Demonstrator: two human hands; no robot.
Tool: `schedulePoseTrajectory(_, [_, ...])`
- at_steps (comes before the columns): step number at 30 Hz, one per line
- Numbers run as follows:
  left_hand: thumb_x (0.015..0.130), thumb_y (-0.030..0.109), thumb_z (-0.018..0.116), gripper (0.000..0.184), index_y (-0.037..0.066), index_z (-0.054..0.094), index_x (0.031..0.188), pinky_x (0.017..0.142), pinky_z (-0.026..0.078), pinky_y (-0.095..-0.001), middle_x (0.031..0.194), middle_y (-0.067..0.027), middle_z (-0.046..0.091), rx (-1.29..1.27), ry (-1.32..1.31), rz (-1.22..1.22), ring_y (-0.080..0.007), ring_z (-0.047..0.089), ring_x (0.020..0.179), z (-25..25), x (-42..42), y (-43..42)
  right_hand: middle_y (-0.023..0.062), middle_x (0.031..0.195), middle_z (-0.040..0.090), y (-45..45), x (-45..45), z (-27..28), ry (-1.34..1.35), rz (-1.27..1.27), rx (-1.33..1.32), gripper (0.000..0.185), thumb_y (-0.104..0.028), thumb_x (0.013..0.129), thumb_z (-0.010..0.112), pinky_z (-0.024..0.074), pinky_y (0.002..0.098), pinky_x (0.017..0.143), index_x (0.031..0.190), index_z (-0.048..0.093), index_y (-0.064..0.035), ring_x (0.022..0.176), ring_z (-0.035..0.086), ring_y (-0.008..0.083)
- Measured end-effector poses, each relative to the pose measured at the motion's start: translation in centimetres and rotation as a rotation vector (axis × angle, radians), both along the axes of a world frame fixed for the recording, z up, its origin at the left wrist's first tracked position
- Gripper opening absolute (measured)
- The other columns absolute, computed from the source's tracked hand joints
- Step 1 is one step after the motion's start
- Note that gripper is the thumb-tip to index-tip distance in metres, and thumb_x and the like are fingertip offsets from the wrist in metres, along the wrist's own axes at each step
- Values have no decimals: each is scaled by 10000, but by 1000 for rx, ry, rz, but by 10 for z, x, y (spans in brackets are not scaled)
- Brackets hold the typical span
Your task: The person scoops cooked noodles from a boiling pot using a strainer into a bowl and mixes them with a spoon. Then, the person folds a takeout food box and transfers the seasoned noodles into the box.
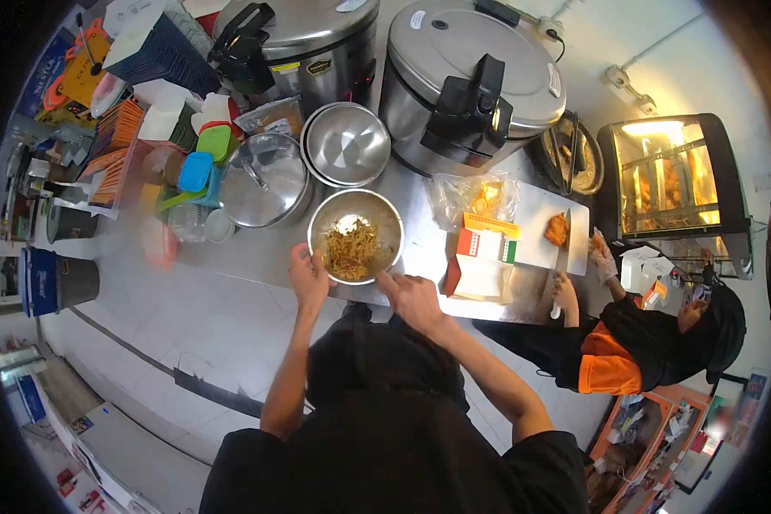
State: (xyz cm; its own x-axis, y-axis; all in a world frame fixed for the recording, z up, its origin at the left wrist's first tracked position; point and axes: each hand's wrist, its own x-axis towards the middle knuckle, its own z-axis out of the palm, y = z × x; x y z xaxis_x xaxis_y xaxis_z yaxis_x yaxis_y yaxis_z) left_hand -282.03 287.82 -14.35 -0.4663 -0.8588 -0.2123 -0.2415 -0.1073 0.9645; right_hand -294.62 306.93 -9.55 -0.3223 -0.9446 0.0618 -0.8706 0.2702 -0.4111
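A steel bowl point(393, 214) with brown noodle-like food point(351, 252) inside sits at the counter's front edge. My left hand point(309, 276) grips its lower left rim, thumb up and fingers wrapped beneath. At the lower right side of the same bowl, my right hand point(413, 300) holds the rim with its fingers bent. Just behind stand stacked empty steel bowls point(348, 144), and a lidded steel pot point(264, 182) is to their left. An open paper box point(481, 278) lies right of my right hand.
Two large steel cookers point(471, 60) stand behind. On the right, a co-worker point(634, 343) holds a knife point(562, 265) by a piece of fried food point(556, 230) on a cutting board point(579, 248). A lit display warmer point(672, 176) is beyond. Containers point(195, 171) crowd the left.
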Motion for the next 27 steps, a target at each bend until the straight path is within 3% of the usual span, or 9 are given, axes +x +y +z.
schedulePoseTrajectory(2, [979, 43, 529, 329, -47, 383, 1260, 409, 534, -291, 945, -239, 688, -15, -31, -42, -202, 677, 583, 7, 4, -2, 93, 803, 634, 0, 6, -2, 56, -4, 92, 483, -145, 792, 664, 548, 394, 583, 1247, 525, -63, 676, 678, 278])
schedulePoseTrajectory(6, [987, 62, 533, 342, -47, 373, 1269, 415, 540, -288, 965, -254, 680, -48, 75, -33, -198, 674, 576, -1, 5, 1, 49, 690, 604, -18, -6, -1, 179, -212, -164, 253, -89, 843, 624, 513, 371, 529, 1093, 593, -111, 603, 651, 232])
schedulePoseTrajectory(9, [989, 82, 545, 342, -43, 379, 1260, 419, 540, -283, 956, -252, 680, -60, 118, -4, -190, 669, 570, 2, 5, 2, 77, 782, 629, -21, -17, 5, 170, -366, -80, 383, -111, 771, 656, 529, 388, 560, 1144, 581, -61, 685, 672, 258])
schedulePoseTrajectory(14, [1002, 91, 525, 330, -11, 356, 1266, 447, 568, -276, 962, -212, 693, -68, 110, -44, -192, 703, 678, -2, 5, -2, 70, 743, 602, -20, 8, -3, 57, -219, -230, 324, -67, 811, 618, 497, 401, 514, 1134, 635, -92, 632, 649, 261])
schedulePoseTrajectory(18, [997, 100, 538, 319, -18, 381, 1248, 457, 572, -279, 961, -219, 689, -134, 135, -6, -195, 696, 653, 5, 8, 0, 93, 828, 653, -12, -23, -6, 220, -439, -164, 325, -82, 832, 597, 490, 409, 503, 1153, 634, -109, 585, 640, 283])
schedulePoseTrajectory(21, [988, 103, 556, 325, -38, 403, 1238, 461, 574, -284, 964, -238, 682, -171, 165, 65, -197, 686, 610, 19, -1, 10, 124, 754, 664, -13, -1, -20, -28, -456, -149, 234, -92, 849, 636, 506, 443, 554, 1080, 676, -82, 629, 655, 330])
schedulePoseTrajectory(22, [987, 105, 556, 326, -39, 404, 1237, 465, 578, -285, 965, -237, 682, -180, 173, 83, -200, 689, 618, 21, -3, 13, 180, 732, 667, -16, 12, -21, -247, -514, -61, 196, -131, 876, 630, 519, 446, 588, 1045, 699, -59, 654, 658, 369])
schedulePoseTrajectory(25, [989, 108, 556, 326, -43, 405, 1236, 472, 587, -291, 966, -234, 679, -221, 183, 88, -203, 693, 636, 17, -8, 27, 194, 752, 685, -36, 41, -75, -598, -673, -355, 169, -108, 904, 624, 533, 389, 603, 1003, 734, -27, 681, 679, 343])
schedulePoseTrajectory(27, [991, 110, 555, 325, -43, 403, 1234, 475, 592, -293, 977, -235, 673, -213, 181, 91, -203, 694, 649, 15, -6, 31, 175, 781, 698, -44, 36, -67, -674, -678, -446, 164, -84, 902, 623, 536, 379, 602, 1012, 725, -19, 685, 684, 332])
